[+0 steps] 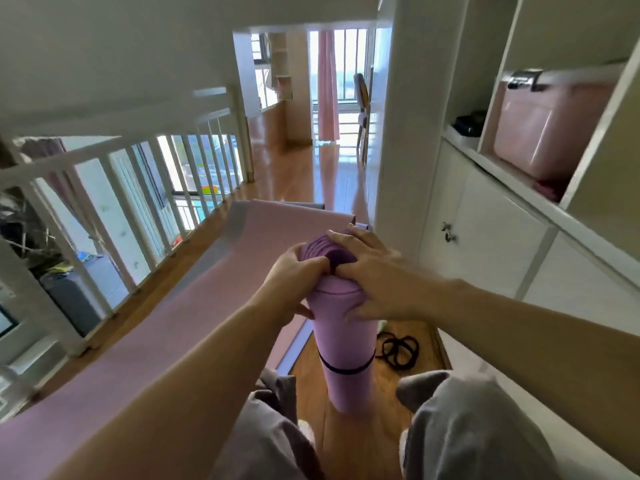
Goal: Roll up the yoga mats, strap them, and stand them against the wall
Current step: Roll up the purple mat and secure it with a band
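Observation:
A rolled purple yoga mat (pixel 346 344) stands upright on the wood floor between my knees. One black strap (pixel 346 368) circles its lower part. My left hand (pixel 294 282) grips the top of the roll from the left, fingers curled over its spiral end. My right hand (pixel 367 271) holds the top from the right, fingers over the rim and thumb down the side. A second pink-purple mat (pixel 194 306) lies unrolled on the floor to the left, running away from me. Loose black straps (pixel 398 349) lie on the floor just right of the roll.
A white railing (pixel 114 188) borders the left side above a drop. White cupboards and shelves (pixel 491 244) line the right wall, with a pink storage box (pixel 543 129) on a shelf. Wood floor (pixel 304 174) runs ahead to a window with a pink curtain.

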A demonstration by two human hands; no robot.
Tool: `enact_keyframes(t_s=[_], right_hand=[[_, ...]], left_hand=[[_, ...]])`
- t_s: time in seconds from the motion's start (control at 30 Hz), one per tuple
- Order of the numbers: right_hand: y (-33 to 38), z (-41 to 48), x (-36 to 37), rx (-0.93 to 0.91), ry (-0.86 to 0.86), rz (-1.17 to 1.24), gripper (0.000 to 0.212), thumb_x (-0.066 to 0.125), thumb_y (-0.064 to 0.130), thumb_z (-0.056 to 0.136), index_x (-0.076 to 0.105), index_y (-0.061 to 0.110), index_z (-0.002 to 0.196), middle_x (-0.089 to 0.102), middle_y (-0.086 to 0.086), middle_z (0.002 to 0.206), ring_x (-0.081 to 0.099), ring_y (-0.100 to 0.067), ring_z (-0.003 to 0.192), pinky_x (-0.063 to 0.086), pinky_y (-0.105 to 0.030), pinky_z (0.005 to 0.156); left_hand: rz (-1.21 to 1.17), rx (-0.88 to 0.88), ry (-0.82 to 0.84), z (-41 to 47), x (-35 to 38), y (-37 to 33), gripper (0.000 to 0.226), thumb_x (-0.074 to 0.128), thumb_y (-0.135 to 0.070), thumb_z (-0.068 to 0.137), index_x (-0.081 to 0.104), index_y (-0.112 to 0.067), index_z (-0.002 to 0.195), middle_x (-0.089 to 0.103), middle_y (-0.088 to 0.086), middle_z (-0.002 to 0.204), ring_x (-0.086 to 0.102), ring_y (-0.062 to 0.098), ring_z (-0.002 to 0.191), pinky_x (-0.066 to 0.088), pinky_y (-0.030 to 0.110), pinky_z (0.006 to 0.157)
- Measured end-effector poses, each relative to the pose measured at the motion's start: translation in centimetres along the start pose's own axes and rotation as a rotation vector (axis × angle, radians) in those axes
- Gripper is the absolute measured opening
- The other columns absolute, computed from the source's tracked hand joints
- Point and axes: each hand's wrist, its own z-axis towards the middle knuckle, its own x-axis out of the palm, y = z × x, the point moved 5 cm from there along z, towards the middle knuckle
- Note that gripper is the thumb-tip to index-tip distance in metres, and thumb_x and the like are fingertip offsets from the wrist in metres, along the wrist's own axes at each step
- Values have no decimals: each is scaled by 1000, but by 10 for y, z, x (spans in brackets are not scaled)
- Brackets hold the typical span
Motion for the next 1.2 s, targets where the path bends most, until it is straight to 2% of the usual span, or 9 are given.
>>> enact_keyframes(t_s=[0.13, 0.33, 0.47, 0.57, 0.7, 0.8, 1.03, 1.13, 1.2], right_hand=[[-37, 19, -28, -15, -123, -162, 58, 72, 45, 75, 59, 25, 128, 15, -5, 159, 2, -25, 146, 30, -43, 111], [-131, 55, -32, 26, -147, -329, 59, 89, 26, 59, 69, 16, 114, 45, -14, 145, 37, -38, 136, 49, -54, 93], [-205, 87, -12, 43, -165, -405, 67, 95, 30, 48, 71, 15, 109, 55, -14, 135, 50, -36, 126, 55, -42, 82], [-265, 115, 8, 96, -129, -404, 63, 93, 28, 52, 70, 14, 109, 51, -15, 139, 46, -37, 130, 56, -44, 79], [-348, 159, 35, 118, -50, -455, 62, 74, 32, 80, 50, 20, 136, 19, -7, 159, 12, -28, 147, 40, -43, 105], [-404, 191, 54, 144, 54, -490, 65, 68, 35, 86, 40, 23, 143, 8, -4, 160, 3, -25, 147, 35, -41, 108], [-508, 228, 86, 210, 226, -536, 65, 67, 37, 85, 40, 21, 142, 6, -4, 160, 6, -26, 146, 36, -41, 107], [-539, 234, 87, 257, 230, -478, 62, 67, 38, 84, 42, 23, 140, 8, -3, 160, 10, -25, 145, 35, -40, 107], [-555, 242, 82, 326, 204, -397, 66, 67, 44, 81, 43, 22, 139, 13, -2, 158, 16, -23, 143, 35, -38, 106]], left_hand=[[-107, 106, -49, 37, 15, -31, 43, 60, -16, 82, 48, -28, 122, 61, 5, 109, 61, 25, 98, 59, 45, 67], [-204, 90, 48, 129, 56, -59, 49, 64, -11, 82, 46, -25, 125, 58, 5, 111, 60, 26, 99, 59, 52, 72], [-184, 120, 73, 208, 88, -64, 49, 63, -12, 85, 44, -23, 128, 57, 3, 104, 60, 23, 92, 59, 48, 72], [-164, 116, 85, 277, 112, -64, 47, 62, -12, 84, 46, -21, 128, 57, 3, 100, 60, 21, 90, 59, 50, 71], [-156, 112, 105, 374, 144, -58, 48, 62, -14, 85, 45, -23, 129, 57, 1, 100, 59, 20, 88, 59, 50, 69], [-138, 113, 120, 442, 170, -50, 48, 63, -18, 87, 42, -22, 130, 54, -1, 99, 58, 20, 88, 60, 49, 68], [-104, 48, 160, 552, 231, -38, 47, 62, -20, 86, 42, -24, 129, 55, 5, 107, 58, 30, 101, 60, 45, 62], [-51, 104, 169, 584, 250, -46, 46, 60, -24, 89, 40, -29, 130, 52, -2, 100, 56, 25, 98, 60, 47, 63], [-7, 162, 159, 605, 262, -54, 51, 59, -28, 90, 37, -29, 136, 51, 2, 109, 56, 26, 99, 60, 46, 60]])
